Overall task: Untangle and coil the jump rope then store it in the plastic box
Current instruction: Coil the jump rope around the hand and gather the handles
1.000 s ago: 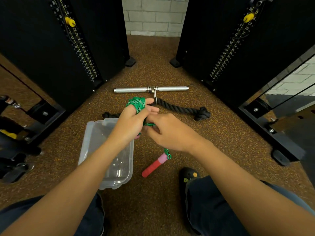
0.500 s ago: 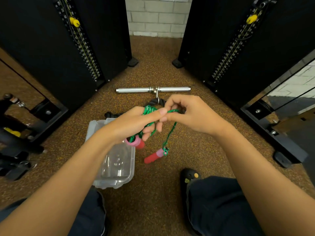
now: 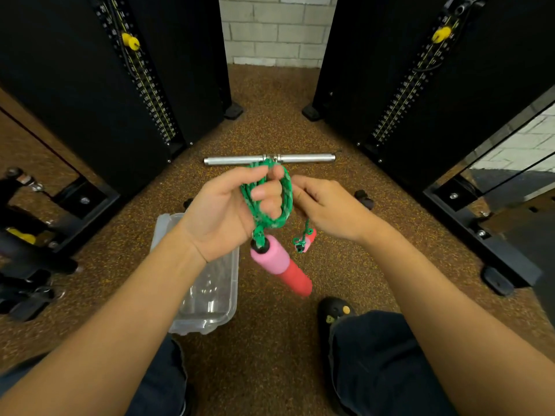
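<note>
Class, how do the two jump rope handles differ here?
The near handle, under the left hand, shows whole and looks big; the far handle, under the right hand, looks small. The near handle hangs from the coil, the far handle from one strand. Both are pink and red.

Speckled brown rubber floor [image 3: 270,355] is carrying everything: clear plastic box [image 3: 207,295] is lying open side up under the left hand [image 3: 222,211] and wrist. Chrome bar handle [image 3: 240,160] is lying just beyond both hands, and a black rope end [image 3: 365,201] is sticking out beside the right hand [image 3: 330,208]. Black shoe [image 3: 333,310] is standing below the right hand, with black machine bases [image 3: 84,202] sitting outboard of each hand.
</note>
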Demonstrator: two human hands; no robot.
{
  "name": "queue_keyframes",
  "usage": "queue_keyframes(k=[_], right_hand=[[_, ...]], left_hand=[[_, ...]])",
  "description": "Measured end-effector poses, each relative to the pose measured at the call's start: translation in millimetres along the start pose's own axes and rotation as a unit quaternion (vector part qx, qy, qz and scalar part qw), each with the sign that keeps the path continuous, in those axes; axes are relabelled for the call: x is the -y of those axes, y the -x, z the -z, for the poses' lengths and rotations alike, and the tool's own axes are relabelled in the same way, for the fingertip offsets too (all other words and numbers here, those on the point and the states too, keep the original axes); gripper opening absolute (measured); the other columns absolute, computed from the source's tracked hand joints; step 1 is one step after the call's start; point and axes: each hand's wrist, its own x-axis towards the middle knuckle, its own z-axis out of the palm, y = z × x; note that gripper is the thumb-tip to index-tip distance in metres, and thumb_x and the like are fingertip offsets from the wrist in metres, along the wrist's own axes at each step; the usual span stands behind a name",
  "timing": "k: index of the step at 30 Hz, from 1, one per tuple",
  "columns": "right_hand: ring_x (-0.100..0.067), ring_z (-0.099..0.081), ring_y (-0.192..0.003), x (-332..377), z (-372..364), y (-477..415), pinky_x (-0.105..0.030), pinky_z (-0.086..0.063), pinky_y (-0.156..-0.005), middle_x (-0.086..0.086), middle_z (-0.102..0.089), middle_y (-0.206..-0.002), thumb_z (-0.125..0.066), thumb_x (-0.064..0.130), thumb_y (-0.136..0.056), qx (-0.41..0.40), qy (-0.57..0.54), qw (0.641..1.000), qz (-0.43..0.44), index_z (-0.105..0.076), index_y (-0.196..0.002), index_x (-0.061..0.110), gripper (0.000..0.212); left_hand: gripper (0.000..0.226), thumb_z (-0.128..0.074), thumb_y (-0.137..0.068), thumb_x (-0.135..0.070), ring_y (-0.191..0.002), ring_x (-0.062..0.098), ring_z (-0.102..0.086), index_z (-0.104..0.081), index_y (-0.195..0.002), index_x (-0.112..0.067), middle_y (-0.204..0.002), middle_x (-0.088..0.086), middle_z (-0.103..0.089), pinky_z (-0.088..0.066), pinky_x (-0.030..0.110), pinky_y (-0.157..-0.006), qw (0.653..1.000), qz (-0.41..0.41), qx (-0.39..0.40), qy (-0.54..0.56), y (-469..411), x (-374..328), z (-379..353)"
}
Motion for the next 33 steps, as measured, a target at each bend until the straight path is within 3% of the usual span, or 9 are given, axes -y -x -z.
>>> queue_keyframes(k=[4, 9, 13, 19, 22, 25, 27, 30, 33], right_hand=[[-0.004, -0.046, -0.063, 4.5, -7.1, 0.0, -0.018, -0.028, -0.058, 0.008, -0.048, -0.07, -0.038, 0.018, -0.098, 0.024, 0.046, 0.998, 0.018, -0.045, -0.087, 0.016, 0.013], [-0.019, -0.055, -0.092, 3.1, -24.8, 1.6, -0.039, -0.048, -0.085, -0.008, -0.058, -0.102, -0.039, 0.014, -0.096, 0.078, 0.09, 0.993, 0.016, -0.05, -0.109, 0.011, 0.017], [-0.026, -0.057, -0.105, 6.8, -28.0, 3.0, -0.044, -0.046, -0.092, -0.011, -0.06, -0.114, -0.04, 0.019, -0.095, 0.073, 0.121, 0.989, 0.04, -0.052, -0.117, 0.009, 0.027], [-0.024, -0.06, -0.095, 17.8, -25.3, 7.2, -0.045, -0.05, -0.083, -0.007, -0.064, -0.105, -0.043, 0.02, -0.091, 0.067, 0.117, 0.989, 0.062, -0.056, -0.109, 0.011, 0.024], [-0.015, -0.057, -0.073, 25.6, -18.2, 10.3, -0.041, -0.05, -0.071, 0.006, -0.054, -0.082, -0.048, 0.018, -0.089, 0.058, 0.079, 0.993, 0.063, -0.055, -0.106, 0.014, 0.018], [-0.005, -0.05, -0.059, 30.5, -8.8, 13.7, -0.031, -0.045, -0.062, 0.016, -0.047, -0.068, -0.051, 0.016, -0.089, 0.049, 0.054, 0.995, 0.072, -0.053, -0.103, 0.018, 0.015], [-0.012, -0.056, -0.06, 32.2, -1.1, 15.1, -0.033, -0.049, -0.059, 0.007, -0.058, -0.071, -0.054, 0.015, -0.088, 0.042, 0.018, 0.996, 0.078, -0.049, -0.099, 0.019, 0.013], [-0.008, -0.056, -0.059, 28.5, 12.4, 14.5, -0.019, -0.046, -0.054, -0.007, -0.065, -0.075, -0.06, 0.015, -0.086, 0.01, -0.018, 0.997, 0.077, -0.047, -0.1, 0.017, 0.019], [-0.011, -0.053, -0.061, 20.8, 22.9, 13.7, -0.022, -0.044, -0.058, -0.007, -0.061, -0.075, -0.065, 0.021, -0.084, -0.016, -0.057, 0.997, 0.053, -0.048, -0.101, 0.018, 0.025]], left_hand=[[0.024, -0.049, -0.079, -0.015, -0.057, 0.007, -0.051, -0.062, -0.098, -0.008, -0.06, -0.005, -0.047, -0.049, 0.018, -0.06, 0.994, -0.066, -0.089, -0.01, -2.8, 2.7, -4.3], [0.028, -0.038, -0.093, -0.011, -0.068, 0.004, -0.063, -0.058, -0.112, -0.009, -0.068, -0.006, -0.062, -0.051, 0.016, -0.069, 0.981, -0.124, -0.147, -0.032, -6.8, 4.1, -3.7], [0.03, -0.04, -0.095, -0.009, -0.082, 0.004, -0.069, -0.052, -0.122, -0.005, -0.083, -0.005, -0.073, -0.052, 0.015, -0.075, 0.963, -0.155, -0.213, -0.059, -11.3, 4.4, 2.7], [0.027, -0.04, -0.095, -0.005, -0.09, 0.01, -0.064, -0.046, -0.12, -0.014, -0.096, -0.004, -0.065, -0.049, 0.019, -0.087, 0.893, -0.17, -0.274, -0.313, -17.8, 19.3, 12.5], [0.02, -0.043, -0.095, -0.019, -0.08, 0.022, -0.061, -0.062, -0.101, -0.022, -0.091, -0.008, -0.064, -0.05, 0.016, -0.064, 0.805, -0.123, -0.288, -0.504, -15.7, 24.7, 20.3], [0.029, -0.043, -0.085, -0.028, -0.074, 0.023, -0.056, -0.063, -0.103, -0.02, -0.086, 0.009, -0.062, -0.041, 0.022, -0.055, 0.792, -0.079, -0.305, -0.523, -14.0, 21.7, 21.7], [0.025, -0.041, -0.09, -0.025, -0.058, 0.024, -0.052, -0.059, -0.084, -0.009, -0.071, 0.014, -0.057, -0.036, 0.023, -0.046, 0.78, -0.039, -0.306, -0.544, -11.6, 17.7, 15.8], [0.055, -0.032, -0.093, -0.044, -0.05, 0.023, -0.051, -0.06, -0.071, -0.002, -0.059, 0.013, -0.059, -0.041, 0.033, -0.05, 0.824, 0.047, -0.186, -0.533, -8.4, 18.2, 12.3], [0.081, -0.024, -0.086, -0.066, -0.046, 0.019, -0.051, -0.064, -0.089, 0.005, -0.058, 0.021, -0.057, -0.046, 0.032, -0.057, 0.878, 0.099, -0.088, -0.46, -6.4, 20.7, 9.0]])
